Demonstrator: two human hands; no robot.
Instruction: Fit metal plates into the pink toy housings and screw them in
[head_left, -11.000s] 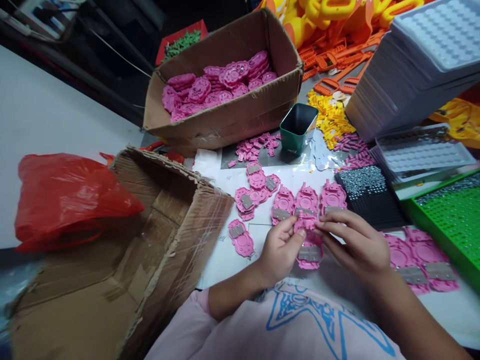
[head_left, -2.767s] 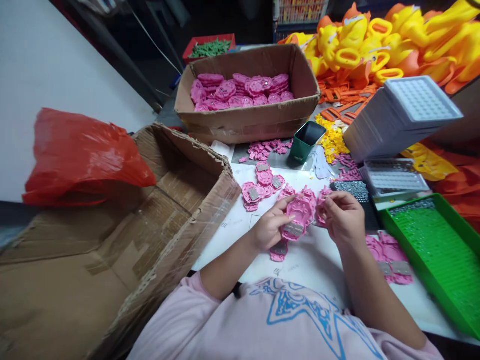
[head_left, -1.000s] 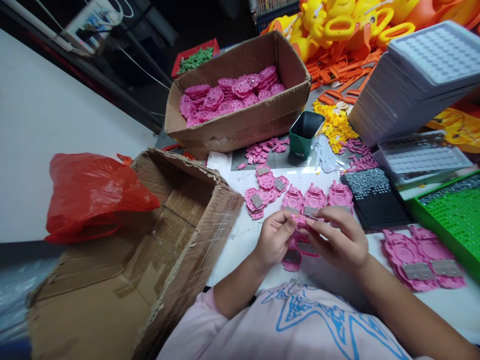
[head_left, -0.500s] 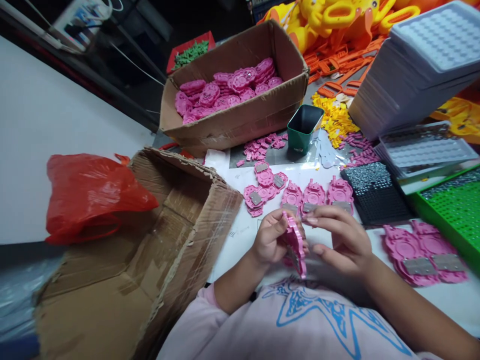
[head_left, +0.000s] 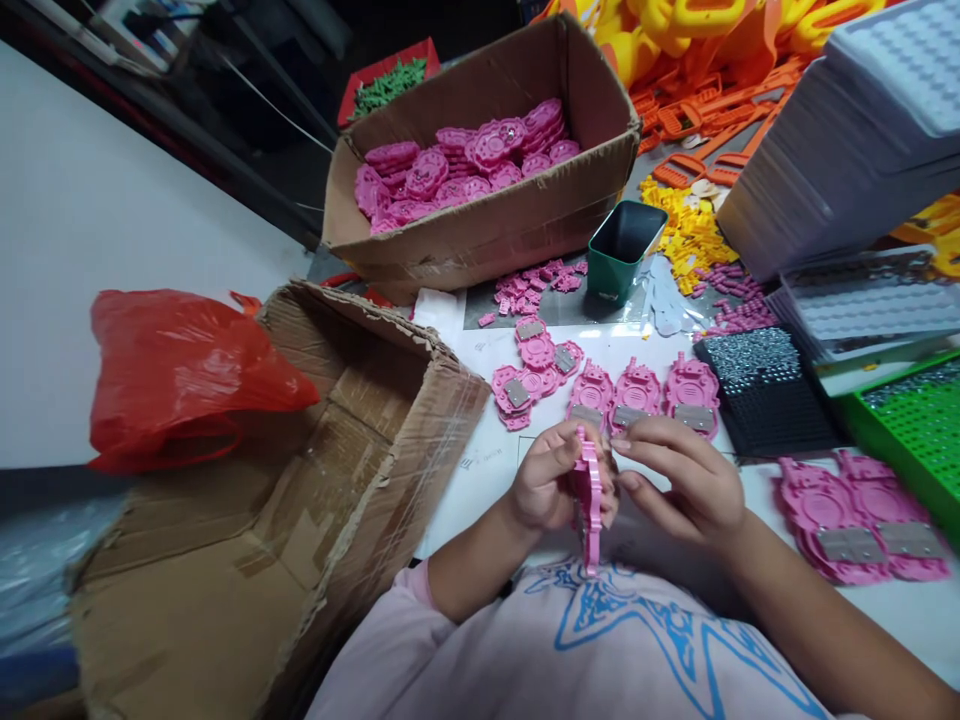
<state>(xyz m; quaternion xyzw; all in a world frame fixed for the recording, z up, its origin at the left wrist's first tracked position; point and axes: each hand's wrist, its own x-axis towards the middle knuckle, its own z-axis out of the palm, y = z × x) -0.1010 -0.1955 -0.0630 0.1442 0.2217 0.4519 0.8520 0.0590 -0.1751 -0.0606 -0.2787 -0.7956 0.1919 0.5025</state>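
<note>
In front of my shirt, my left hand (head_left: 551,475) grips a pink plastic toy part (head_left: 591,510), held upright and edge-on, thumb on its near side. My right hand (head_left: 686,475) is just to its right, fingers bent and thumb and fingertips drawn close together by the left fingers. Anything small between those fingertips is too blurred to make out. Behind my hands stands a row of pink parts with grey metal plates (head_left: 636,395). To their left lies a loose cluster of similar pink parts (head_left: 536,350). Two more stacks of plated pink parts (head_left: 847,545) sit at the right.
A cardboard box (head_left: 480,235) of pink parts stands behind, and an open carton (head_left: 187,620) at left holds up a red bag (head_left: 187,380). Beyond my hands are a green cup (head_left: 611,270), a black screw tray (head_left: 780,415), a green tray (head_left: 919,430) and stacked white trays (head_left: 817,170).
My right hand has moved in to the left hand, its thumb and fingertips closer together. The pink part has turned more edge-on and upright. The view has shifted slightly.
</note>
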